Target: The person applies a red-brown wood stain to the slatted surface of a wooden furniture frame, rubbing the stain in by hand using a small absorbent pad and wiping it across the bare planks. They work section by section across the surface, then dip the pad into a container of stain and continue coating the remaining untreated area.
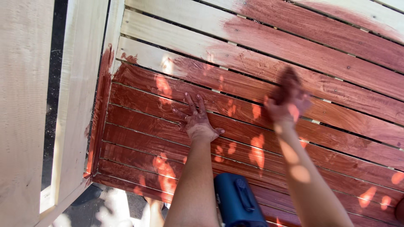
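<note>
A slatted wooden panel (328, 54) fills the view, stained red-brown over most of its lower and right parts, with bare pale wood at the upper left. My left hand (196, 120) lies flat on a stained slat, fingers spread, holding nothing. My right hand (287, 101) is blurred and stained red-brown, hovering over or touching a slat further right; whether it grips a rag or anything else cannot be made out.
A blue object (237, 201) sits at the bottom centre between my forearms. Bare pale wooden boards (80, 84) form a frame on the left, with red stain along the inner edge. Ground and a foot (153, 210) show below the panel's lower edge.
</note>
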